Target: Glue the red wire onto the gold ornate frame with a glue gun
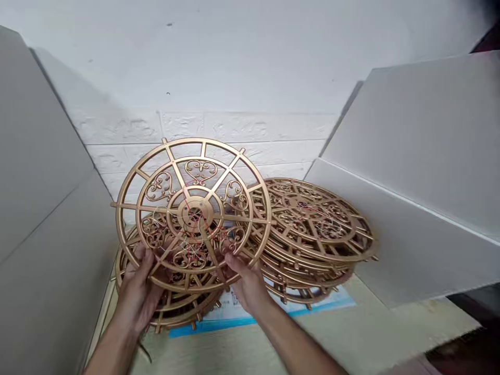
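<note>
Both my hands hold up a round gold openwork frame (195,200), spoked like a wheel, with scrollwork between the spokes. My left hand (138,291) grips its lower left rim, thumb in front and fingers behind. At the lower right, my right hand (248,284) pinches the rim the same way. The frame is tilted toward me. Thin red and white strands hang around its hub. Below it lies a stack of similar gold frames (183,312), partly hidden by the held one. A taller stack of the same frames (312,224) stands to the right.
A blue and white sheet (312,307) lies under the stacks on a pale tabletop (203,354). White panels rise at the left (47,172) and right (422,140). Behind stands a white wall with a brick pattern (250,127). A thin dark curved piece (145,352) lies near my left wrist.
</note>
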A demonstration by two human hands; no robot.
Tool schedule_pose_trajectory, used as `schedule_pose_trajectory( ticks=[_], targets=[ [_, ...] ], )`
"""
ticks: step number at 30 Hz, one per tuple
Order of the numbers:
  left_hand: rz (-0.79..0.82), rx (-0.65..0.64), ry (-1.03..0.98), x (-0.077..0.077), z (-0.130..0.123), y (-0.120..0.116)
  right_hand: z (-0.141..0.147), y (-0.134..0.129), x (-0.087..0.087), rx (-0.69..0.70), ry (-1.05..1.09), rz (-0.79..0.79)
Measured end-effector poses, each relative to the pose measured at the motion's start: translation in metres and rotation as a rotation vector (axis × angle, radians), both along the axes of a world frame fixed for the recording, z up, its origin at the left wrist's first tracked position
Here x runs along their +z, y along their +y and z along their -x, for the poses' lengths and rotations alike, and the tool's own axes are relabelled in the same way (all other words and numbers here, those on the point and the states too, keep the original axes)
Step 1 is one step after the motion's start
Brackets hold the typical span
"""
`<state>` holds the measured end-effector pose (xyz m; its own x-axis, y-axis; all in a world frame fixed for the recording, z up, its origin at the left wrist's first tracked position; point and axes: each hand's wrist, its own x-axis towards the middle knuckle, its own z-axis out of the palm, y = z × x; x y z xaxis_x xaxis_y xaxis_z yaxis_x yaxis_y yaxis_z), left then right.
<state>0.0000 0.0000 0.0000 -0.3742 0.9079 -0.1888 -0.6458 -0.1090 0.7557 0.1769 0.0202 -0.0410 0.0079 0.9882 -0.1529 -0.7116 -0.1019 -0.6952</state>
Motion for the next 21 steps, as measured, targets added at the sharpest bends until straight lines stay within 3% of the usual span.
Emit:
schedule_pose_trajectory(
  ticks=[11, 21],
  targets=[
    [-0.045, -0.048, 0.013, -0.003, 0.003, 0.0, 0.004, -0.002, -0.001, 0.016, -0.019, -0.021],
    [-0.118, -0.071, 0.051, -0.007, 0.003, 0.001, 0.0, -0.007, 0.02, 0.102, -0.001, -0.079]
  ],
)
